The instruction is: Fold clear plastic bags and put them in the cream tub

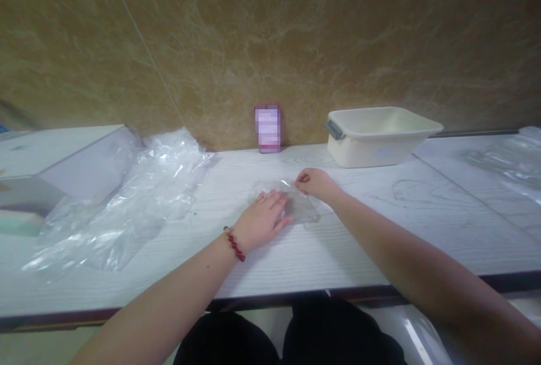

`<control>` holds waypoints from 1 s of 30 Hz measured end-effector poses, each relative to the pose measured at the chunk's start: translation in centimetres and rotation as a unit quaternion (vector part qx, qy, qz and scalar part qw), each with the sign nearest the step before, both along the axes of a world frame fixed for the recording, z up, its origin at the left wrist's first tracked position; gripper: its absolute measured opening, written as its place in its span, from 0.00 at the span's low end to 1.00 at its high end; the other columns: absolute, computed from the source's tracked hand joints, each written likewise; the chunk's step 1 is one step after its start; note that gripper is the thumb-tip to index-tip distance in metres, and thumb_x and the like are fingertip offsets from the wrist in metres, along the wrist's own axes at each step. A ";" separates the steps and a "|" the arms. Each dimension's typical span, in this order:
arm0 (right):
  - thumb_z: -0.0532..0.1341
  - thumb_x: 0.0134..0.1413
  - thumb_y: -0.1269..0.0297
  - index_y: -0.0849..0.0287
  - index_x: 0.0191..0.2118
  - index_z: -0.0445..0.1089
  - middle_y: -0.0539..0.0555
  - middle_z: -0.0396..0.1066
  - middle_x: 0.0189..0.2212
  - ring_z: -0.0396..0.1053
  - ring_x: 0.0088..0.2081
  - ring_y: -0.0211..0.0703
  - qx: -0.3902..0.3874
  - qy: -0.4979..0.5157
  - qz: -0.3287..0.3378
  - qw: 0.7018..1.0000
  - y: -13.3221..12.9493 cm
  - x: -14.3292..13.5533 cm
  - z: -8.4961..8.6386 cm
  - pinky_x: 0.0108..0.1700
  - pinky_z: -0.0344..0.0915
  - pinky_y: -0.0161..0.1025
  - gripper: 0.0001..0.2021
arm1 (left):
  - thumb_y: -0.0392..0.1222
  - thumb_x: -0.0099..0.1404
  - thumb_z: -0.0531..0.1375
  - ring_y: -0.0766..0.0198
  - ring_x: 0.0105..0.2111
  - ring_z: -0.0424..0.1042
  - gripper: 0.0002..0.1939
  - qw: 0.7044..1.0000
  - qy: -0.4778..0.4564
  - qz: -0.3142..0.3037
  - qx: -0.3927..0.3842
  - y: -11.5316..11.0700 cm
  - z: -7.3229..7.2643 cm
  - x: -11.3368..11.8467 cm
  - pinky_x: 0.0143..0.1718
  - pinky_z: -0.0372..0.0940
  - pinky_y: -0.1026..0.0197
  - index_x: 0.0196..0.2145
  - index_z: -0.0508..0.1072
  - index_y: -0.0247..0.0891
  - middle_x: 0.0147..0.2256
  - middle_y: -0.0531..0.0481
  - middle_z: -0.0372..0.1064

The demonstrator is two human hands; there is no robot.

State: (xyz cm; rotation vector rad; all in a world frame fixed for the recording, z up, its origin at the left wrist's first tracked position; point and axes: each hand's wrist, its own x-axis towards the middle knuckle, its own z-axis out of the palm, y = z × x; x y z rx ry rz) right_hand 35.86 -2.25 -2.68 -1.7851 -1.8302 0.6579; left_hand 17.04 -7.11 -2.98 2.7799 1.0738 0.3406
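A small clear plastic bag point(306, 210) lies flat on the white wood-grain table point(296, 263), in front of me. My left hand point(264, 218), with a red bead bracelet point(235, 245) at its wrist, rests palm down on the bag's left part, fingers stretched out. The fingers of my right hand point(313, 182) are pinched together on the bag's upper right edge. Whatever lies under my left palm is hidden.
Crumpled clear plastic point(156, 185) and a white box point(63, 162) are at the left. A phone-like object point(267, 128) leans on the wall. A cream bin point(372, 148) stands right of it. More clear plastic point(511, 159) lies far right.
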 end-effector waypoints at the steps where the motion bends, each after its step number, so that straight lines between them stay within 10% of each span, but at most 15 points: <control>1: 0.56 0.40 0.63 0.60 0.26 0.65 0.49 0.67 0.17 0.63 0.20 0.32 -0.001 0.003 -0.001 1.000 0.0 0.0 0.1 0.21 0.55 0.28 0.06 | 0.52 0.61 0.42 0.55 0.55 0.46 0.26 1.000 0.008 -0.002 0.004 -0.2 0.0 0.1 0.54 0.38 0.51 0.51 0.56 0.32 0.54 0.39 0.51; 30: 0.60 0.36 0.66 0.59 0.29 0.65 0.49 0.68 0.24 0.64 0.25 0.32 0.033 -0.026 -0.037 0.998 0.5 -0.1 -0.3 0.26 0.57 0.28 0.08 | 0.59 0.59 0.36 0.53 0.57 0.37 0.30 0.994 0.100 -0.039 0.019 -1.3 -0.3 0.3 0.53 0.35 0.47 0.56 0.47 0.43 0.57 0.43 0.40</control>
